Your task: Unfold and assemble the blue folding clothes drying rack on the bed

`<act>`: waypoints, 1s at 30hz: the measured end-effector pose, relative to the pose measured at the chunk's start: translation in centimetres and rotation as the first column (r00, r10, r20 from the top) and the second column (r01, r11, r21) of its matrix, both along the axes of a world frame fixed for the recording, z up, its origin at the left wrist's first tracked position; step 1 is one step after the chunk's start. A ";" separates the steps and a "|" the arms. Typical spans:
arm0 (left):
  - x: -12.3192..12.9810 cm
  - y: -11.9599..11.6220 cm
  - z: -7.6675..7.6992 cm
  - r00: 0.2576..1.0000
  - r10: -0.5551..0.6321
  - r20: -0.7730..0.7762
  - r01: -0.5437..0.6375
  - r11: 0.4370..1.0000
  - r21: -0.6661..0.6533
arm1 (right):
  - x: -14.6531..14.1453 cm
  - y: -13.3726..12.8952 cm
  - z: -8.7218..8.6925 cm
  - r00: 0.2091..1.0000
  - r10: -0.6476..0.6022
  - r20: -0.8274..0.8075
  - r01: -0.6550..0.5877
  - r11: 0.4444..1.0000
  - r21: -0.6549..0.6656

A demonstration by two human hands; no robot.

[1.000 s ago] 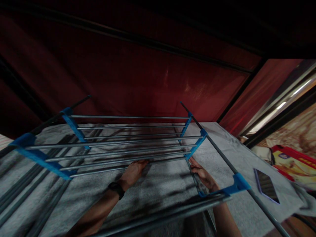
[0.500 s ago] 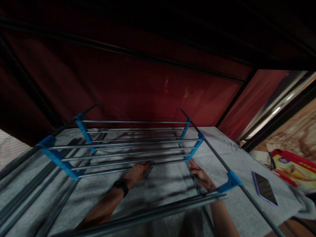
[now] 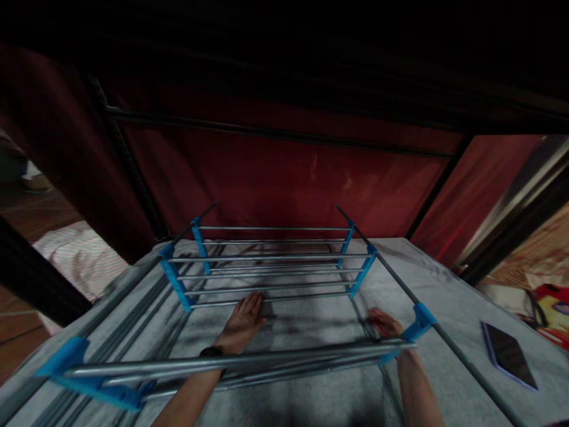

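A rack of grey metal tubes (image 3: pixel 275 258) joined by blue plastic brackets (image 3: pixel 361 271) lies over a grey cloth surface (image 3: pixel 418 261). My left hand (image 3: pixel 243 320), with a black band at the wrist, reaches between the tubes; its fingers are stretched out at the lowest tube of the middle section. My right hand (image 3: pixel 386 325) is beside the right lower rail, below the middle right bracket. It is blurred, with its fingers apart and nothing seen in it. Nearer tubes (image 3: pixel 267 359) cross over both forearms, between a left bracket (image 3: pixel 66 362) and a right one (image 3: pixel 422 320).
A phone (image 3: pixel 509 356) lies on the cloth at the right. Beyond it are a white item (image 3: pixel 509 299) and a red and yellow package (image 3: pixel 555 308). Loose tubes run along the left. Dark posts and red panels (image 3: pixel 267 178) stand around the surface.
The view has shifted left, showing more of the near left bracket. My right hand has moved away from the middle right bracket. My left hand's fingers have spread at the tube.
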State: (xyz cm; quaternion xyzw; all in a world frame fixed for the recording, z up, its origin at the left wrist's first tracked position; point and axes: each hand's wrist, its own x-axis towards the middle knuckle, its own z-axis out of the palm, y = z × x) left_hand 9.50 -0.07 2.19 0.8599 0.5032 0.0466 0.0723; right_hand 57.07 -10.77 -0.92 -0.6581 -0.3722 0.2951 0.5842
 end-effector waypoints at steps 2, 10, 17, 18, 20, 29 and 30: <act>-1.3 -1.2 0.0 0.998 0.052 -0.030 -0.052 0.999 0.009 | -0.5 -1.6 -0.8 0.987 -0.036 -0.155 0.036 0.999 -0.007; -7.3 -7.5 -1.8 0.957 0.240 0.165 -0.253 0.965 0.066 | -4.1 -7.5 -2.0 0.965 -0.235 -0.113 0.228 0.971 -0.073; -11.7 -17.8 -2.7 0.753 0.404 0.519 -0.548 0.822 0.155 | -6.5 -9.2 -2.2 0.979 -0.188 0.079 0.196 0.975 -0.105; -12.1 -18.9 -3.1 0.718 0.436 0.542 -0.589 0.796 0.140 | -6.8 -9.3 -2.2 0.978 -0.179 0.105 0.189 0.977 -0.099; -12.8 -20.1 -3.9 0.646 0.515 0.563 -0.666 0.741 0.086 | -7.4 -9.5 -2.0 0.976 -0.162 0.148 0.176 0.981 -0.085; -13.2 -19.4 -2.2 0.589 0.710 0.386 -0.782 0.621 0.048 | -7.4 -10.2 -1.5 0.970 -0.088 0.225 0.103 0.993 -0.053; -13.0 -19.5 -1.5 0.608 0.712 0.352 -0.776 0.627 0.070 | -7.2 -10.3 -1.8 0.968 -0.091 0.232 0.108 0.992 -0.060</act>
